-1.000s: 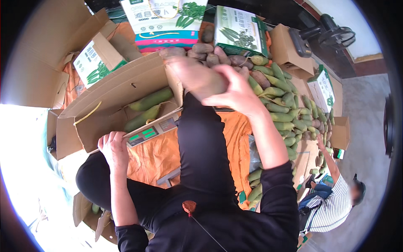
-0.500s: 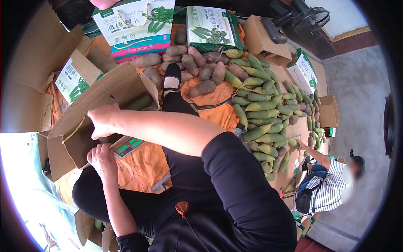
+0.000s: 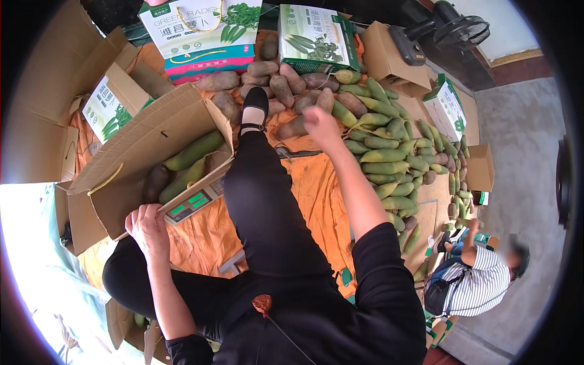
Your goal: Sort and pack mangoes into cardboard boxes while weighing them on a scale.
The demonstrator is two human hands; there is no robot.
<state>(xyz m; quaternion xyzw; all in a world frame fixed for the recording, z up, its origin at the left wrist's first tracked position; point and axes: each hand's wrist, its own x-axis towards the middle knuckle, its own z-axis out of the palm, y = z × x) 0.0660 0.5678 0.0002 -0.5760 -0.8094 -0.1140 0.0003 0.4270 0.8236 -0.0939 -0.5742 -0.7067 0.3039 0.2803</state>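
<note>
An open cardboard box [image 3: 131, 143] with a yellow cord handle stands tilted at my left, holding green radishes [image 3: 196, 152] and a dark brownish radish [image 3: 156, 182]. Along its near side shows a scale [image 3: 198, 199] with lit green displays. My left hand [image 3: 148, 231] grips the near edge of the box with bent fingers. My right hand [image 3: 321, 129] is over the orange sheet, at the near edge of the brownish radishes [image 3: 281, 90]. It is blurred, and its fingers are mostly hidden, so I cannot see whether anything is in them.
A large pile of green radishes [image 3: 384, 156] lies to the right. Printed gift boxes [image 3: 204, 27] and a carton [image 3: 319, 39] stand at the back, near a black fan [image 3: 459, 30]. A person in a striped shirt [image 3: 480, 283] sits at far right. Orange sheeting [image 3: 310, 188] covers the floor.
My right hand has left the box and swung right to the brownish radishes, uncovering the box's contents. My left hand stays at the box edge. The other person's arm has drawn back from the pile.
</note>
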